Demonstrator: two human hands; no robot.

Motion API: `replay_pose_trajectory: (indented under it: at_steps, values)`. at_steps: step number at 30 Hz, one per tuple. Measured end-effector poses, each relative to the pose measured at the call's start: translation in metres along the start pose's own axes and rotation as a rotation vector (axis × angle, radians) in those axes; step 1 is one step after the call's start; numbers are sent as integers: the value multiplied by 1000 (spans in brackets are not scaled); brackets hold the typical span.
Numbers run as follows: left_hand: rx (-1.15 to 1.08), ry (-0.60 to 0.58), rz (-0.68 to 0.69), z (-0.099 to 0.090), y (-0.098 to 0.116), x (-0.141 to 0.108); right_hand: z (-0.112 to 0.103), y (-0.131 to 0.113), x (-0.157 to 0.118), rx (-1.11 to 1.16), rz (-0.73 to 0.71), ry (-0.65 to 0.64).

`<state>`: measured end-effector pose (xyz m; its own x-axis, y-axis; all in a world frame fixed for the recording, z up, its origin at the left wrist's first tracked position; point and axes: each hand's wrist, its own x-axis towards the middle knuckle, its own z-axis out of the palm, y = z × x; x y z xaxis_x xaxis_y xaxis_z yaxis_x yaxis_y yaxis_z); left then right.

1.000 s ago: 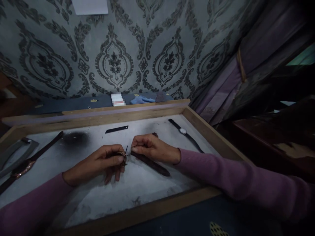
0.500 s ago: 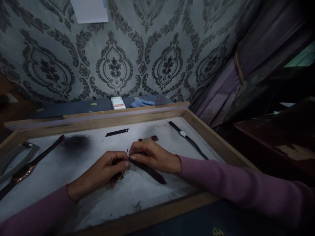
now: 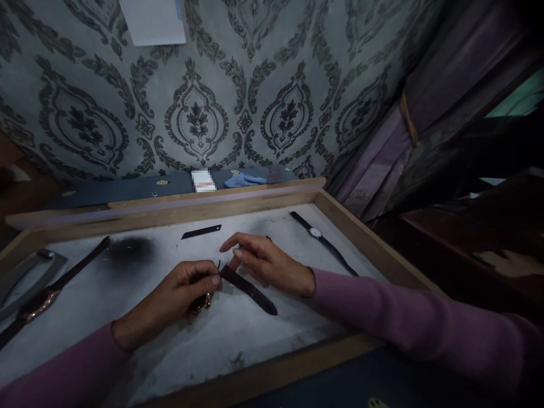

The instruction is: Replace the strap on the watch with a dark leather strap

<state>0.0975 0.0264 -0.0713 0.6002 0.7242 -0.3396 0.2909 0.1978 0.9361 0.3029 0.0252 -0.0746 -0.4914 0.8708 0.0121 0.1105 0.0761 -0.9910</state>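
A: What does the left hand (image 3: 178,293) grip?
B: A watch (image 3: 201,304), partly hidden by its fingers — and thumb and finger meet at one end of a dark strap (image 3: 251,291).
A: And the right hand (image 3: 272,264)?
B: Loosely open, beside the strap; I can't tell if it touches.
A: Where's that watch?
B: Inside the wooden tray (image 3: 293,365) — nearer us than the black blade (image 3: 201,232).

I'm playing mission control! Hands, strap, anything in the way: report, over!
Left hand: holding watch. Right hand: thumb and forefinger apart, beside strap. Strap: one end at left hand. Blade: beyond both hands, not in the way.
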Motion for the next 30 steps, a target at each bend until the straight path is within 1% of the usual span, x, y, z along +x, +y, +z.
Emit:
replay_pose_trajectory:
  at_steps: [3, 5, 9, 18, 26, 30]
  values:
    - [-12, 20, -5, 0, -1, 1, 0, 3, 1, 33, 35, -35]
    - [-22, 26, 3, 1, -2, 1, 0, 4, 2, 36, 32, -44]
    - [-28, 29, 28, 1, -1, 1, 0, 5, 3, 35, -13, -21]
    - [-22, 30, 53, 0, -1, 0, 0, 3, 2, 96, 57, 3]
    - [-13, 22, 58, 1, -1, 0, -3, 7, 4, 34, -7, -1]
    - [-21, 28, 48, 0, -3, 0, -3, 5, 3, -51, -67, -3]
